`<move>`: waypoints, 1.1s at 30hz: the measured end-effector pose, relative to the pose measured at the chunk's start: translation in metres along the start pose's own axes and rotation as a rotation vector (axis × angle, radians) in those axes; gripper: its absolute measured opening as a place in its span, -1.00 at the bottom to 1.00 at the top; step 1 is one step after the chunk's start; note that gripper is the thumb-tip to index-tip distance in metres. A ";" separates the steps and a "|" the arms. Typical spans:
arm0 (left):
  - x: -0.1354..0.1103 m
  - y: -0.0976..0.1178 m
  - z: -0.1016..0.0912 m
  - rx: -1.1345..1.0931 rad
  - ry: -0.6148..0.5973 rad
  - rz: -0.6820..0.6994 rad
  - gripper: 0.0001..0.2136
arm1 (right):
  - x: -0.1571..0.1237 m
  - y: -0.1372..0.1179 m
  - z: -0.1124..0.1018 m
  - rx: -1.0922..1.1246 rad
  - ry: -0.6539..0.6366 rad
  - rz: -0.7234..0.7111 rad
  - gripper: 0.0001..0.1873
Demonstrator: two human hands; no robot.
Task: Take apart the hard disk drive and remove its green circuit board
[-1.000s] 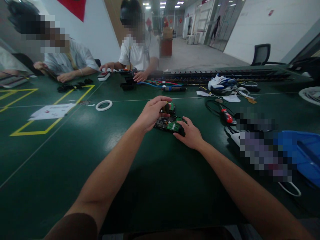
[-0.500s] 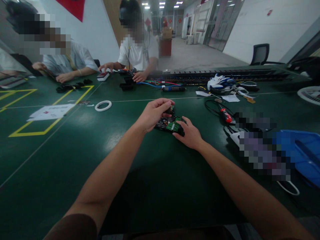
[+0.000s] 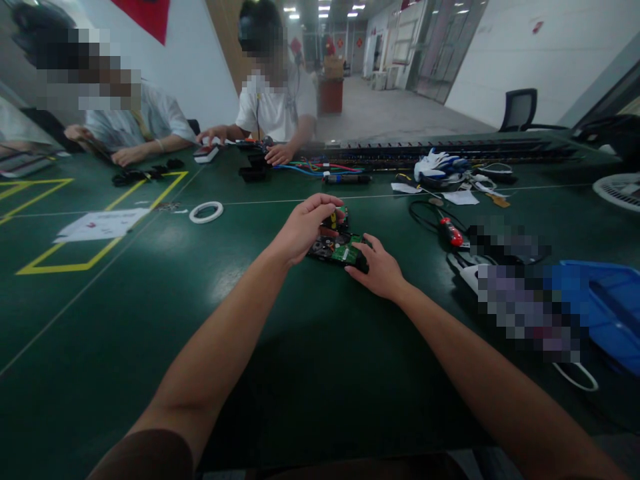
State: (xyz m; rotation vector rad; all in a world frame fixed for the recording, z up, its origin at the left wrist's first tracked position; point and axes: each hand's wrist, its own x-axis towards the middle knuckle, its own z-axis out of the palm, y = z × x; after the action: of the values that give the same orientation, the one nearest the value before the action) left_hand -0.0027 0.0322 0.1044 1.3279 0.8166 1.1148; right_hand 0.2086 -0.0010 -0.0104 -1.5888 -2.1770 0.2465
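Note:
A black hard drive (image 3: 336,248) with a green circuit board on top lies on the dark green table (image 3: 310,373) in front of me. My right hand (image 3: 381,269) grips its near right corner, fingers curled round the edge. My left hand (image 3: 306,227) hovers over the drive's far end with fingers pinched on a small green and black part (image 3: 340,217) that I cannot make out clearly.
A red-handled screwdriver (image 3: 453,232) and black cable lie to the right, a blue bin (image 3: 607,310) farther right. A white tape ring (image 3: 206,212) and a paper sheet (image 3: 103,223) lie at left. Two other people sit across the table, hands on their own items.
My left hand dipped slightly toward the drive and came back up with the small part showing again. My right hand stays on the drive's corner.

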 end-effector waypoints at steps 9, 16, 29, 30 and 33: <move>0.000 0.002 -0.001 -0.118 0.065 -0.049 -0.95 | 0.000 -0.001 -0.002 0.015 -0.009 0.011 -0.30; 0.001 0.002 -0.004 -0.098 0.064 -0.016 -0.88 | 0.000 0.000 -0.001 0.018 0.011 0.001 -0.30; 0.002 -0.002 -0.001 -0.122 0.061 0.013 -0.89 | 0.000 0.002 0.000 0.011 0.017 -0.018 -0.31; 0.002 -0.003 -0.001 -0.112 0.051 0.018 -0.90 | 0.000 0.001 0.000 0.008 0.015 -0.018 -0.31; 0.001 -0.002 -0.002 -0.079 0.047 0.025 -0.91 | 0.000 0.001 0.000 0.010 0.011 -0.010 -0.30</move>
State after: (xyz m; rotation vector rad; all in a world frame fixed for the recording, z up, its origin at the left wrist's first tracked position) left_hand -0.0039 0.0339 0.1021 1.2534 0.7848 1.1896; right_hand 0.2092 -0.0009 -0.0106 -1.5697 -2.1718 0.2449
